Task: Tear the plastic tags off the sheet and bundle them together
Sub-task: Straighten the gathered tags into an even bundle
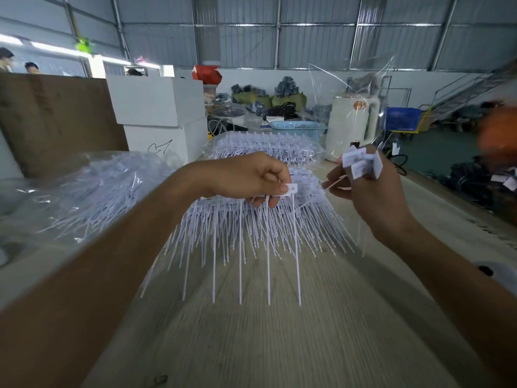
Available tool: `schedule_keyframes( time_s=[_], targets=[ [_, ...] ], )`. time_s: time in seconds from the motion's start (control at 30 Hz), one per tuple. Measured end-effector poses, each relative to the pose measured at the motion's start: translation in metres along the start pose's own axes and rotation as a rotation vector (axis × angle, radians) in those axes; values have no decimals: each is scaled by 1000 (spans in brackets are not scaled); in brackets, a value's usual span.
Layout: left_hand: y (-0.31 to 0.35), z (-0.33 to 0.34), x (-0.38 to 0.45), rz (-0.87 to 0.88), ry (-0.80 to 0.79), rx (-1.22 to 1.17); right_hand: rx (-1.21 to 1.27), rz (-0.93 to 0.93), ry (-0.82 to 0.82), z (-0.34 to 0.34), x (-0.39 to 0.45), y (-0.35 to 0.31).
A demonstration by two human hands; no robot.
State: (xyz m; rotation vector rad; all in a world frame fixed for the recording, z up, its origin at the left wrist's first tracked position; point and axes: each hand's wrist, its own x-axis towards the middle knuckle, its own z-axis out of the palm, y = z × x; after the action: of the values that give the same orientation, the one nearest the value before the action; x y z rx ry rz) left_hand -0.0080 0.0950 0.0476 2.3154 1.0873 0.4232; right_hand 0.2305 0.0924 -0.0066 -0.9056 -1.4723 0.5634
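1. My left hand (249, 179) is sitting at the centre of the frame, thumb and curled fingers pinching the small square head of one white plastic tag (292, 189) on the sheet.
2. That sheet of white plastic tags (251, 231) is lying under my left hand on the pale wood-grain table (251, 345), its long thin tails fanning down toward the lower middle of the frame.
3. My right hand (372, 189) is hovering right of centre, fingers curled round a small bundle of torn-off white tags (362, 163), their flat heads sticking up above my knuckles.
4. The two hands are sitting near each other but apart, with a gap between them.
5. Behind my hands, toward the upper middle, a second stack of white tag sheets (263, 147) is resting on the table.
6. At the left, a clear plastic bag stuffed with more white tags (106, 191) is lying beside my left forearm.
7. Two white rectangular boxes (159, 116) are stacked at the upper left, next to a brown cardboard panel (53, 119).
8. A light blue plastic basket (298, 128) is sitting behind the far stack.
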Motion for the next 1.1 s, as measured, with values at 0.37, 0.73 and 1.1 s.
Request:
schedule_keyframes(
  time_s=[0.37, 0.73, 1.1],
  targets=[
    [1, -2, 0, 79, 25, -58, -43, -54, 1, 7, -2, -11],
    [5, 2, 4, 138, 157, -133, -131, -95, -204, 12, -9, -16],
    [4, 6, 6, 74, 100, -142, -72, -45, -344, 12, -14, -17]
  ],
)
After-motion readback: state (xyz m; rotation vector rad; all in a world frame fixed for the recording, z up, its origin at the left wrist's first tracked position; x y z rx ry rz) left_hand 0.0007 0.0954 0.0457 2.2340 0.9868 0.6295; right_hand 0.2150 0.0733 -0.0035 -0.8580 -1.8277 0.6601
